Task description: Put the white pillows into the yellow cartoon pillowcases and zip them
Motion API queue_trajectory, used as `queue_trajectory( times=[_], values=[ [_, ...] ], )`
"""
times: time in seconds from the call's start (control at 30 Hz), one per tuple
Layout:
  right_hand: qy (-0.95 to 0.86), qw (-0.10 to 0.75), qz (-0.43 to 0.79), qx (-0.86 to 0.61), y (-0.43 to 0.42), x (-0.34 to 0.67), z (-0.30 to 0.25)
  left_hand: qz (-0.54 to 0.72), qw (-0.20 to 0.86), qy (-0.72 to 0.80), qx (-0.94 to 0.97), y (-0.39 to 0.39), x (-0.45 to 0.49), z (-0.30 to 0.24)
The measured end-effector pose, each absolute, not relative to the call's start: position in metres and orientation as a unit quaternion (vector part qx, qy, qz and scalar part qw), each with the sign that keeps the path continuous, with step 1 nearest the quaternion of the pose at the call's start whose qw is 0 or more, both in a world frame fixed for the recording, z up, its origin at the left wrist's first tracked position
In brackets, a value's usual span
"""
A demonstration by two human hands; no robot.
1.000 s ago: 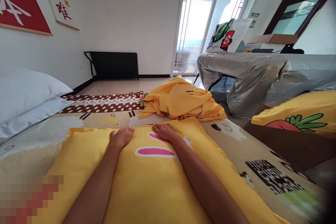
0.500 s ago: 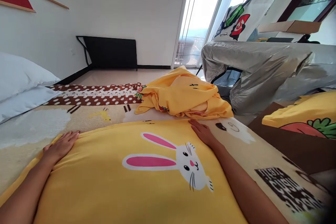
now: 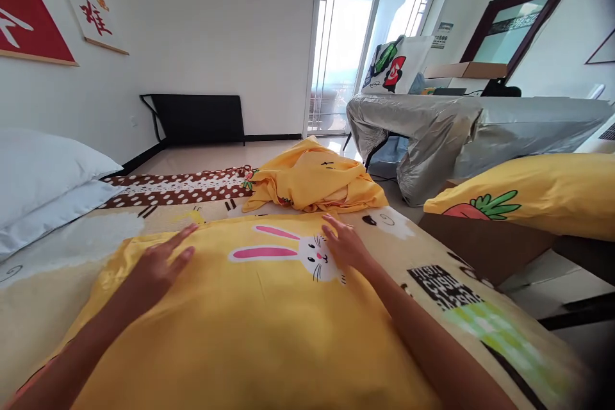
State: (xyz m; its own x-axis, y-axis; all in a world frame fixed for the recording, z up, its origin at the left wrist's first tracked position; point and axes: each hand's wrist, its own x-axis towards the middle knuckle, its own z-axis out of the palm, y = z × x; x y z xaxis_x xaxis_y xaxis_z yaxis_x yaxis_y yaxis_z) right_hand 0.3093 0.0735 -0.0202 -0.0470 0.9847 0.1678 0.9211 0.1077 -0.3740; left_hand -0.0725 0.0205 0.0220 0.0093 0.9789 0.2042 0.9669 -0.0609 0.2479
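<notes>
A yellow pillow [image 3: 230, 327] in a case printed with a white rabbit lies in front of me on a patterned bed cover [image 3: 43, 295]. Above its left far part is my left hand [image 3: 163, 262], fingers apart and holding nothing. My right hand [image 3: 346, 240] is at the far right edge beside the rabbit's face, its fingers spread; whether it touches the cloth I cannot tell. Just beyond the pillow is a crumpled yellow cloth [image 3: 312, 176] with a carrot print.
White pillows [image 3: 52, 173] are at the left, by a brown polka-dot strip [image 3: 182, 186]. At the right, another yellow pillow [image 3: 542, 198] rests on a cardboard box [image 3: 461, 240]. A silver-covered table [image 3: 432, 125] carries a printed bag [image 3: 396, 64]. A black panel [image 3: 196, 118] leans on the back wall.
My left hand has lifted off the pillow's left edge and moved right. My right hand has shifted slightly left. The view has tilted up, and the pillow's rabbit print sits farther away.
</notes>
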Motion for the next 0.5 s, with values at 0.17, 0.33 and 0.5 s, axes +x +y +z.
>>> queue_trajectory(
  times=[0.17, 0.33, 0.5],
  values=[
    [-0.864, 0.225, 0.082, -0.443, -0.019, 0.230, -0.011, 0.105, 0.015, 0.498, 0.861, -0.037, 0.024, 0.003],
    [-0.842, 0.209, 0.037, -0.496, -0.040, 0.264, -0.055, 0.136, -0.061, 0.516, 0.843, -0.056, -0.016, -0.045],
    [-0.774, 0.202, -0.045, -0.599, -0.062, 0.352, -0.107, 0.198, -0.089, 0.633, 0.743, -0.108, -0.122, -0.103]
  ],
)
